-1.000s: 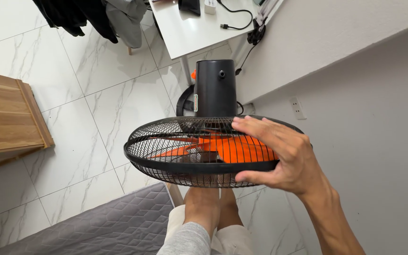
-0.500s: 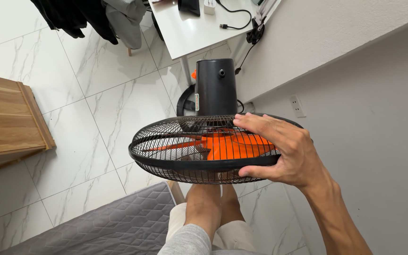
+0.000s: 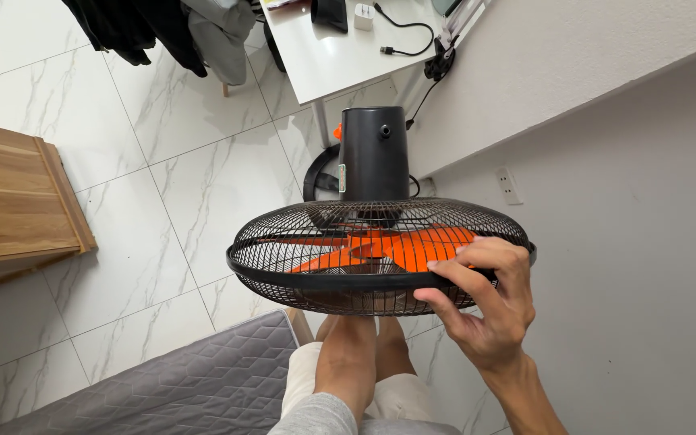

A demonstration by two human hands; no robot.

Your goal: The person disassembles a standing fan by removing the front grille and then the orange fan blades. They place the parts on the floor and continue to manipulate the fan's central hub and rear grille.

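Observation:
A fan with a black wire cage [image 3: 308, 242], orange blades [image 3: 412, 246] and a black motor housing [image 3: 374, 153] is held in front of me, cage toward me. My right hand [image 3: 485, 314] grips the cage's rim at its lower right, fingers curled over the edge. A bare forearm with a grey sleeve [image 3: 346, 362] runs up beneath the cage; it looks like my left arm, and its hand is hidden behind the fan. Beside it I see a leg in pale shorts [image 3: 400, 395].
A wooden cabinet [image 3: 10, 201] stands at the left on the white marble floor [image 3: 163, 185]. A grey quilted mattress [image 3: 163, 387] lies at the bottom left. Behind the fan is a white table [image 3: 332, 56] with cables, and dark clothes [image 3: 147, 28] hang nearby. A grey wall with a socket [image 3: 509, 185] is on the right.
My right hand has slid off the top of the cage down to its near right rim. The fan has shifted slightly to the right.

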